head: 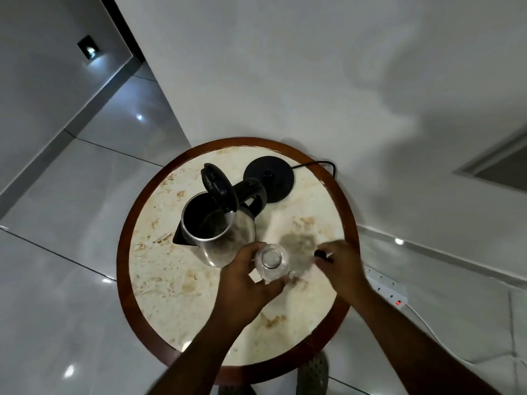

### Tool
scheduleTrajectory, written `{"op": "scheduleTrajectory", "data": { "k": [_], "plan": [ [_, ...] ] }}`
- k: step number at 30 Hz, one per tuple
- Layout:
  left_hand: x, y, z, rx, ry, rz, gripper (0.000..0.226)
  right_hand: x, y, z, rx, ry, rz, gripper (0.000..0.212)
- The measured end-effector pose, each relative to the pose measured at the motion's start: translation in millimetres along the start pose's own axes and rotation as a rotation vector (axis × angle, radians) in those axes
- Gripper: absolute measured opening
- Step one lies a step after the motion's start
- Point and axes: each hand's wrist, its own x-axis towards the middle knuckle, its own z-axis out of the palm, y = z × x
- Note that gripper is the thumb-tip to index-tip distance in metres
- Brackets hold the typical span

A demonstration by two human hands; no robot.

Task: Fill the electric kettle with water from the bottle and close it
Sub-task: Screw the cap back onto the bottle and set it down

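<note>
the stainless-steel electric kettle with a black spout and handle [216,235] stands on the round marble-topped table with a dark wooden rim [125,252], off its base, its black hinged lid [218,185] tipped up and back so the mouth is wide open. the inside looks dark and shiny; whether any water lies in it cannot be told. just right of the kettle, at its lower side, the clear plastic water bottle [271,262] stands upright with its neck uncapped — seen from straight above, its contents are not readable either.

the left hand [245,283] wraps around the bottle's body, fingers closed on it. the right hand [342,267] is a little apart to the right of the bottle, fingers pinched on a small dark object [322,255] that is blurred; it may be the cap, but that is not certain.

behind the kettle, near the far edge of the table, sits the round black power base [269,175], with its black cord [316,164] running off the table toward the wall. on the glossy tiled floor [71,252] to the right lies a white power strip [389,290] with a red light. nothing lies between the bottle and the kettle's open mouth.
</note>
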Motion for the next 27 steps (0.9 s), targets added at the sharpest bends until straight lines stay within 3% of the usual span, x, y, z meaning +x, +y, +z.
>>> {"op": "scheduleTrajectory", "data": {
  "k": [3, 5, 9, 13, 19, 22, 27],
  "plan": [
    [8, 7, 15, 0.002, -0.055, 0.024, 0.062, -7, -31, -60, 0.213, 0.147, -0.134, 0.028],
    [15, 10, 19, 0.009, -0.091, 0.045, 0.063, -17, -61, -88, 0.230, 0.043, -0.307, 0.030],
    [22, 13, 21, 0.011, -0.143, 0.077, 0.063, -25, -97, -105, -0.045, -0.192, -0.497, 0.029],
    [23, 13, 20, -0.007, -0.181, 0.067, 0.061, -15, -106, -95, -0.189, -0.365, -0.548, 0.030],
    [26, 9, 17, -0.036, -0.199, 0.076, 0.064, -12, -119, -80, -0.550, -0.349, -0.707, 0.031],
    [28, 7, 18, -0.036, -0.209, 0.088, 0.056, -7, -126, -81, -0.549, -0.383, -0.626, 0.023],
    [33, 7, 19, -0.004, -0.241, 0.092, 0.058, -5, -130, -81, -0.689, -0.385, -0.526, 0.037]
  ]
}}
